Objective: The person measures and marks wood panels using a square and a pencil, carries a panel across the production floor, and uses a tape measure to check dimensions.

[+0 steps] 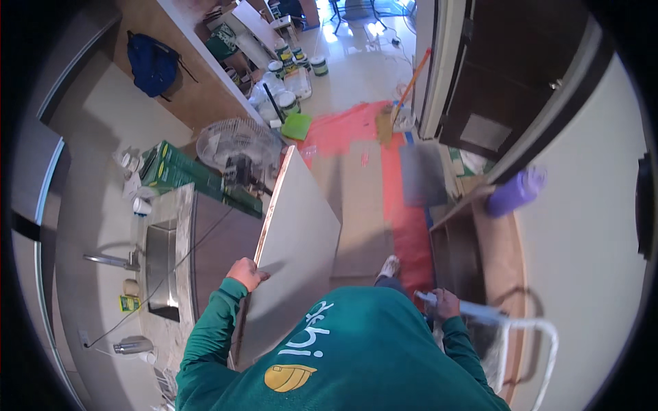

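My left hand [247, 275] is closed over the near-left edge of a flat, pale board [301, 253]. The board stands tilted on its edge, and bare wood shows along its rim. Low on the right, my right hand [445, 303] is closed around a pale grey-blue, bar-like thing [473, 312]. Its kind is unclear. Close beside it is the white tubular frame [548, 342] of what looks like a stepladder. My shirt hides part of the board's lower end.
A sink [163, 267] with a tap lies left, near a standing fan [240, 154] and green boxes [181, 168]. Cardboard [363, 212] and red sheeting [415, 257] cover the floor. A purple bottle [517, 192] stands on the right ledge. Paint buckets [319, 66] and a green dustpan [296, 127] are farther off.
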`<state>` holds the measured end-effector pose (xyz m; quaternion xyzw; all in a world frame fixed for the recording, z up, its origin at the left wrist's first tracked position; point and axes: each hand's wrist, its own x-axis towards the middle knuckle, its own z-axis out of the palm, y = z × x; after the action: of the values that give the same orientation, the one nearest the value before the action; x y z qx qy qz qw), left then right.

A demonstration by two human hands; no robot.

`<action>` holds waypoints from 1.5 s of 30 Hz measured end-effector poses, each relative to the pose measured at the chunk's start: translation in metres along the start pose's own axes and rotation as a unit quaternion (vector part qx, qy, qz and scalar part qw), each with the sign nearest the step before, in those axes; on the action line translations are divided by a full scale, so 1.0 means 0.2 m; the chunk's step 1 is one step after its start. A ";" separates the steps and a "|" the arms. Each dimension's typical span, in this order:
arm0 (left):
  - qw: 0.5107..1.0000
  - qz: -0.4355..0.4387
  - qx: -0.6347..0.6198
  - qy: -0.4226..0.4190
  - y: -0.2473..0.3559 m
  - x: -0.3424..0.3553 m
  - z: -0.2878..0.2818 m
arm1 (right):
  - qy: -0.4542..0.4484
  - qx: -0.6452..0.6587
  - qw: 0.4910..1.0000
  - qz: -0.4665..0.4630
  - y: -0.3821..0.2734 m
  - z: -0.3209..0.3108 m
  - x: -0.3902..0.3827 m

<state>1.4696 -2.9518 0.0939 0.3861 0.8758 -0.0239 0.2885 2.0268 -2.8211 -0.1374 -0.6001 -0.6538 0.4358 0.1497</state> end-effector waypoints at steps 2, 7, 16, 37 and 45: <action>1.000 0.007 0.020 -0.004 0.13 0.22 -0.14 | 0.021 -0.022 0.998 -0.052 -0.28 -0.09 0.42; 1.000 0.000 -0.010 0.017 0.45 0.80 -0.42 | 0.050 -0.001 0.986 -0.157 -1.03 -0.30 1.53; 0.997 0.057 -0.038 0.046 0.87 2.01 -0.80 | 0.064 -0.061 0.990 -0.113 -1.59 -0.43 3.09; 0.998 -0.048 -0.037 0.007 1.97 4.31 -2.47 | -0.100 -0.008 0.967 -0.236 -2.92 0.01 6.66; 0.997 0.068 0.023 -0.013 2.64 5.17 -3.55 | -0.218 0.065 0.946 -0.232 -3.88 0.27 8.01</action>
<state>0.9354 -1.7087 0.2384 0.4513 0.8430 -0.0296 0.2913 1.1039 -1.2985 -0.1116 -0.3117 -0.7618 0.5506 0.1393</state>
